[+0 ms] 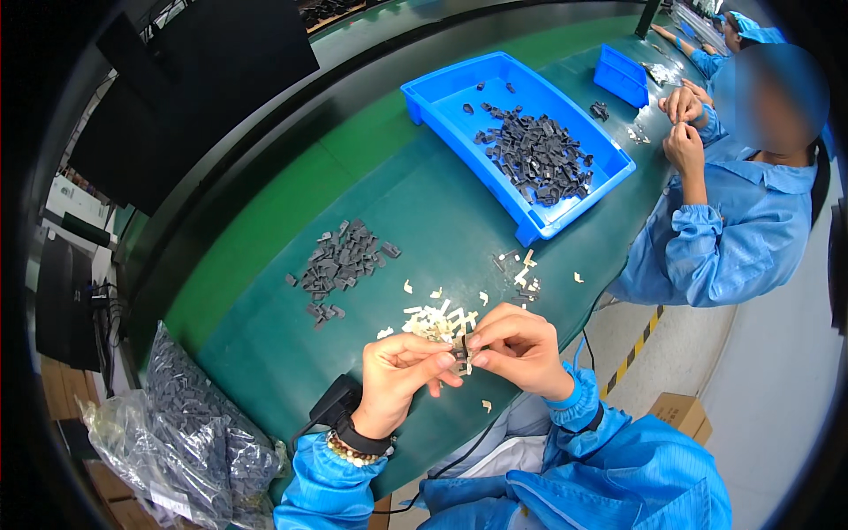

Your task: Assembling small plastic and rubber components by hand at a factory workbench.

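My left hand [402,371] and my right hand [517,344] meet over the green table mat [424,203], fingertips pinched together on a small dark grey plastic part [460,354] with a cream-coloured piece against it. Just beyond my fingers lies a loose pile of small cream pieces [437,320]. Further left on the mat sits a heap of dark grey parts [340,262]. Both sleeves are blue; my left wrist wears a dark band and a bead bracelet.
A blue tray [442,97] holding several dark parts stands at the back. A smaller blue bin [623,75] is beyond it. A co-worker in blue [733,221] sits at right, hands raised. Clear bags of dark parts [177,424] lie at lower left.
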`<state>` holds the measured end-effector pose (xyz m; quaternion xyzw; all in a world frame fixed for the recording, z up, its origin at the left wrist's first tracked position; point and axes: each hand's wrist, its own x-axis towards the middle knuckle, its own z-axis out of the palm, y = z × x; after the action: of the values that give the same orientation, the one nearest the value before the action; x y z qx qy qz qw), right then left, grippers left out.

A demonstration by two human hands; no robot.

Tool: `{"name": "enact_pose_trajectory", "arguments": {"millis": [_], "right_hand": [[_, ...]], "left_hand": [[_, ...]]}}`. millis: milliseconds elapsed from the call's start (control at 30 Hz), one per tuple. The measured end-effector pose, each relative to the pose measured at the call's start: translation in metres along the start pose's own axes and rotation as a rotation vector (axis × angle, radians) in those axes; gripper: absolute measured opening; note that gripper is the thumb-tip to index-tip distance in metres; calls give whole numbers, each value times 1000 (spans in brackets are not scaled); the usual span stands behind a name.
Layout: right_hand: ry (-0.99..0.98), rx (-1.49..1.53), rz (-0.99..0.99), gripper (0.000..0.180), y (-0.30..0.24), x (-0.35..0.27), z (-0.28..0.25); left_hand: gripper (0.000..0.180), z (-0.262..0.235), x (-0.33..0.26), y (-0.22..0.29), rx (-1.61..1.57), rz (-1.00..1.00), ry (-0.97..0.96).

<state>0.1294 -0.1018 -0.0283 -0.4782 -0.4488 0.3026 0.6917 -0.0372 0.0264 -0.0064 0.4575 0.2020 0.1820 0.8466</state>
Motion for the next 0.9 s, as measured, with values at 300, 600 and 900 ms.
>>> {"name": "enact_pose_trajectory", "arguments": {"millis": [300, 600, 900], "right_hand": [[-28, -133, 32, 24, -7, 1, 1], [-78, -169, 83, 20, -9, 2, 3], [474, -825, -315, 23, -49, 52, -43]], "left_hand": [[5, 5, 1, -2, 59, 37, 39], [13, 9, 0, 0, 168, 53, 55], [10, 3, 2, -8, 116, 66, 41]]}}
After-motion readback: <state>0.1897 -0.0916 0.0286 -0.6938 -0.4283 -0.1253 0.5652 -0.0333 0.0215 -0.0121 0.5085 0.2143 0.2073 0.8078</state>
